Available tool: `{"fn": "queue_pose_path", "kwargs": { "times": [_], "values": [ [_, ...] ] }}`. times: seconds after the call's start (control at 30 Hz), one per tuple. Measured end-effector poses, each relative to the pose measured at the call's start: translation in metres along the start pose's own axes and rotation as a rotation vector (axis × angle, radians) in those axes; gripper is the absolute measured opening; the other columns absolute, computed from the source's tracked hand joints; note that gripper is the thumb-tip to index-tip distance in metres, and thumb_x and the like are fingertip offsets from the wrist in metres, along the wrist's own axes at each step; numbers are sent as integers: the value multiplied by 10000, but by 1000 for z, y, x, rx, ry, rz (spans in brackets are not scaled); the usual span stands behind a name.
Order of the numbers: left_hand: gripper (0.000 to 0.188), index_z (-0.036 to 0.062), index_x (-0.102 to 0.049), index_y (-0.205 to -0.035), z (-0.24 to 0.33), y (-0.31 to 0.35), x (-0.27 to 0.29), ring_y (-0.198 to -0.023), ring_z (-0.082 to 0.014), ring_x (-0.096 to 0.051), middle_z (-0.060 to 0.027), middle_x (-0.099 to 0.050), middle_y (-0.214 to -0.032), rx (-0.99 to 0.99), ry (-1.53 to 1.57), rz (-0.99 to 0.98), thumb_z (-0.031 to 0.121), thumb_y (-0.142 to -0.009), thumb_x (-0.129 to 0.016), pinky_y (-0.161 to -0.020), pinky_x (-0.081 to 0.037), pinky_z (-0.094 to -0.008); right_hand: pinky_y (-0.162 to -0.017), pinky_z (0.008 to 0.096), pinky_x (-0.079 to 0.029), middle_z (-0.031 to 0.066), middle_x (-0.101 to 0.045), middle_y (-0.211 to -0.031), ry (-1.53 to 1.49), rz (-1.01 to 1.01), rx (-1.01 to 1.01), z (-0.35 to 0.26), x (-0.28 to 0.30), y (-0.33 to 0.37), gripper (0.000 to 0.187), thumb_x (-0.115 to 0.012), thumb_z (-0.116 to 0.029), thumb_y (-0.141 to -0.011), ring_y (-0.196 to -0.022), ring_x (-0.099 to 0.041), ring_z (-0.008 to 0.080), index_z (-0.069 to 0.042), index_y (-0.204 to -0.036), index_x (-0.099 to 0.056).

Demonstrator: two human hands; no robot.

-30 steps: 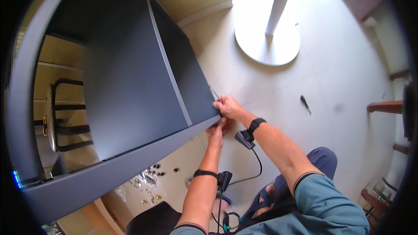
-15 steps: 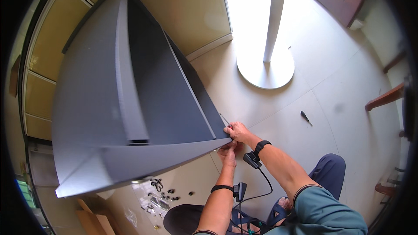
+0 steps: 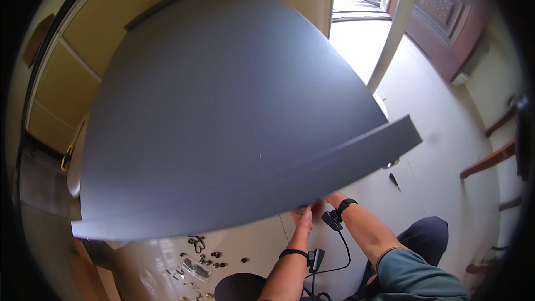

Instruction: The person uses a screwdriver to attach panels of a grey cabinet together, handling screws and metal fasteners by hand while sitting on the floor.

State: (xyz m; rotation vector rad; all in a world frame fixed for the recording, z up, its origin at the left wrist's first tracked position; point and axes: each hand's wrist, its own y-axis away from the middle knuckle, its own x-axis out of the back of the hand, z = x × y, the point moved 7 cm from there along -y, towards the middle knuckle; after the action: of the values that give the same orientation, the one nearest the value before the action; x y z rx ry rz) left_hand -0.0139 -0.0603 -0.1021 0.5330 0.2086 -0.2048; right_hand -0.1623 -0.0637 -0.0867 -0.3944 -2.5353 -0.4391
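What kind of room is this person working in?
Probably a room in a home. There is a carved brown wooden door, a pale tiled floor and small metal screws and fittings scattered beside a large dark grey furniture panel that both hands hold.

Grey cabinet (image 3: 223,111) now tipped overhead.

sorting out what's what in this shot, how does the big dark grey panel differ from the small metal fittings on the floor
The dark grey panel is one large flat board that fills most of the view; the metal fittings are many tiny pieces. The panel is raised, with the left hand and right hand at its lower edge; the fittings lie loose on the pale floor, touched by no hand.
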Motion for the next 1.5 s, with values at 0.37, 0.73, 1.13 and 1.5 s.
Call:
{"fn": "queue_pose_path", "kwargs": {
  "times": [0.37,0.73,1.13,1.5],
  "values": [
    [136,31,-679,-747,27,4,-11,-660,-129,-614,-31,-660,-744,-56,-89,-8,77,-732,-806,-600,-507,-295,-506,351,-497,107,-614,-606,-357,78,31,-17,9,0,386,-618,-349,-880,-485,-590,188,31,-825,-654],
    [135,23,-689,-764,25,11,-18,-680,-144,-612,-43,-675,-784,53,-197,-36,112,-726,-783,-624,-508,-330,-439,322,-457,76,-595,-606,-552,62,-261,-2,8,-2,328,-621,-304,-892,-473,-551,169,9,-799,-640],
    [150,-22,-643,-801,109,121,-39,-537,-227,-643,-119,-662,-669,467,-1631,-901,109,-836,-578,-485,-514,-340,-784,454,-523,200,-688,-851,-113,169,-245,-19,29,-2,343,-567,-370,-834,-832,-667,369,-60,-904,-694],
    [169,-33,-629,-1038,464,292,-120,-774,-229,-646,-145,-679,-864,-1258,-383,-622,-10,-882,-568,-696,-550,-333,-736,404,-533,199,-695,-805,-171,375,-276,11,23,-26,415,-539,-381,-863,-732,-688,314,-2,-796,-693]
  ]
}}
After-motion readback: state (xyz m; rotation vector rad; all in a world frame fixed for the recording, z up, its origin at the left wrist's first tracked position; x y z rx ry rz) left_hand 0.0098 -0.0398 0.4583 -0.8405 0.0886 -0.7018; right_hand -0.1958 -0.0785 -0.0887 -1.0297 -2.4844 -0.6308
